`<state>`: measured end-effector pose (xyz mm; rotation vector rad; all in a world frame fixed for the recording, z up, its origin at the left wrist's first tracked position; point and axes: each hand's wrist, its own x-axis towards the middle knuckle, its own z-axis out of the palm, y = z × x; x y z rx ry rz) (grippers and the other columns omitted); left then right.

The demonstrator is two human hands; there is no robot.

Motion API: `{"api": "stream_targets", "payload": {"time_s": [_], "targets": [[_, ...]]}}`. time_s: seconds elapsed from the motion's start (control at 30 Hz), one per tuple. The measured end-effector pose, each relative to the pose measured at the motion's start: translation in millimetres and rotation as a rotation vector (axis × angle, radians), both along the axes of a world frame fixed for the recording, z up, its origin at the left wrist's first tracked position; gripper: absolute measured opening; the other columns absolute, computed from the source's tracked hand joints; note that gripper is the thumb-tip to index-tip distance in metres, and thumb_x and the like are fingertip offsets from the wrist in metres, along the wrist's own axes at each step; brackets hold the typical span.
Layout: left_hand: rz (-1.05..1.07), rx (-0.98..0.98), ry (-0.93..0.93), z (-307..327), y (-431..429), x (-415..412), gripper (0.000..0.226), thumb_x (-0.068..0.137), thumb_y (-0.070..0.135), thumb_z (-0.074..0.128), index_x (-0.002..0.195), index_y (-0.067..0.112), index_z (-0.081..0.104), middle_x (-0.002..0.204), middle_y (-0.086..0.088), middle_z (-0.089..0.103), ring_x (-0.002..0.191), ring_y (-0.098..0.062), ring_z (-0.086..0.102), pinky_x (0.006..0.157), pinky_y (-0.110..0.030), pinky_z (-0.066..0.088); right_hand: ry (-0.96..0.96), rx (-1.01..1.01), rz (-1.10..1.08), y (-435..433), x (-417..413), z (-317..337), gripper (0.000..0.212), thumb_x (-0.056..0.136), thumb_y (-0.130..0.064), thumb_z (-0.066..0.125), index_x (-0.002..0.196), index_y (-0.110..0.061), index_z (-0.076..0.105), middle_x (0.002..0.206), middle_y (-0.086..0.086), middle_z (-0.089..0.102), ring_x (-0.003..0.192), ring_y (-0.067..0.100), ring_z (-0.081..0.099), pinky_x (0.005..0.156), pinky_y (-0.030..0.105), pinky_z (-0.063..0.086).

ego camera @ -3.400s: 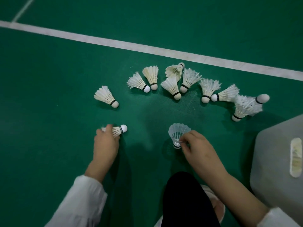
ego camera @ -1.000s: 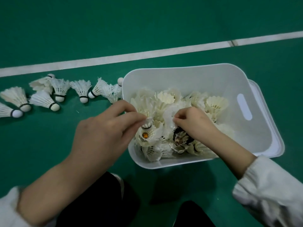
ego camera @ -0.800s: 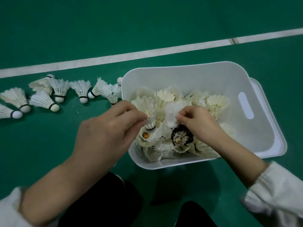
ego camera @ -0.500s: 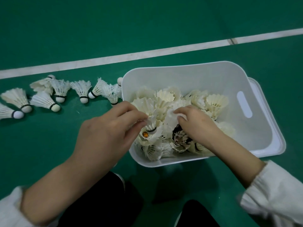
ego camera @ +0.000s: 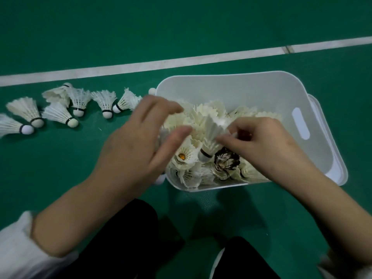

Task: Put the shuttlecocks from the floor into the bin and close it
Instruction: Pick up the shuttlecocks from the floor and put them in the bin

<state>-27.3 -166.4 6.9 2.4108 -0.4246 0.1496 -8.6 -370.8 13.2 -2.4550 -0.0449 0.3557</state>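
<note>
Head view: left hand (ego camera: 130,150) grip spread, right hand (ego camera: 267,146) grip pinched on shuttlecock (ego camera: 211,137) above bin (ego camera: 251,89).

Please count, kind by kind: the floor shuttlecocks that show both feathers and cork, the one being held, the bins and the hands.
Floor shuttlecocks showing feathers and cork: 7
Shuttlecock in the grip of the right hand: 1
Bin: 1
Hands (left hand, right hand): 2
Total: 11
Those heaped in the bin are uncounted.
</note>
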Motion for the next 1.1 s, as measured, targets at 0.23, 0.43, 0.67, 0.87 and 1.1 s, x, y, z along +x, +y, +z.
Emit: {"api": "stream_targets", "payload": {"time_s": [0.23,0.43,0.67,0.87,1.1], "targets": [[0.067,-0.020,0.027,-7,10,2,0.029,0.085,0.035,0.056,0.106,0.016,0.048,0.092,0.006,0.049,0.074,-0.003,0.045,0.071,-0.009,0.038,0.413,-0.230,0.180,18,-8,-33,0.037,0.086,-0.028,0.058,0.051,-0.015,0.055,0.046,-0.001,0.037,0.035,0.008,0.028,0.030,0.013,0.021],[-0.011,0.031,-0.018,-15,12,2,0.012,0.085,0.017,0.059,0.094,0.012,0.053,0.088,0.008,0.046,0.077,-0.002,0.041,0.073,-0.005,0.032,0.572,-0.288,0.321,32,-4,-52,0.033,0.085,-0.022,0.057,0.054,-0.014,0.050,0.050,-0.002,0.039,0.041,0.009,0.033,0.031,0.014,0.023],[-0.061,-0.009,-0.060,-20,17,4,0.010,0.084,0.011,0.062,0.093,0.010,0.066,0.094,-0.001,0.058,0.085,-0.011,0.054,0.076,-0.021,0.042,0.575,-0.451,0.519,48,1,-74,0.011,0.087,-0.013,0.051,0.082,-0.007,0.059,0.077,0.005,0.056,0.075,0.023,0.056,0.065,0.026,0.046],[-0.077,0.002,-0.049,-22,18,7,0.020,0.086,0.024,0.056,0.091,0.010,0.069,0.090,0.000,0.060,0.081,-0.009,0.053,0.071,-0.021,0.043,0.528,-0.279,0.359,35,-3,-28,0.030,0.089,-0.034,0.054,0.117,-0.024,0.061,0.112,-0.007,0.064,0.098,0.014,0.061,0.075,0.021,0.041],[-0.292,-0.049,0.036,-25,-4,21,0.020,0.083,0.024,0.054,0.092,0.010,0.064,0.088,0.006,0.054,0.075,0.003,0.044,0.068,-0.008,0.036,-0.040,0.120,0.237,15,4,8,0.042,0.081,-0.010,0.066,0.116,-0.031,0.055,0.113,-0.020,0.046,0.084,0.003,0.057,0.073,0.010,0.044]]}}
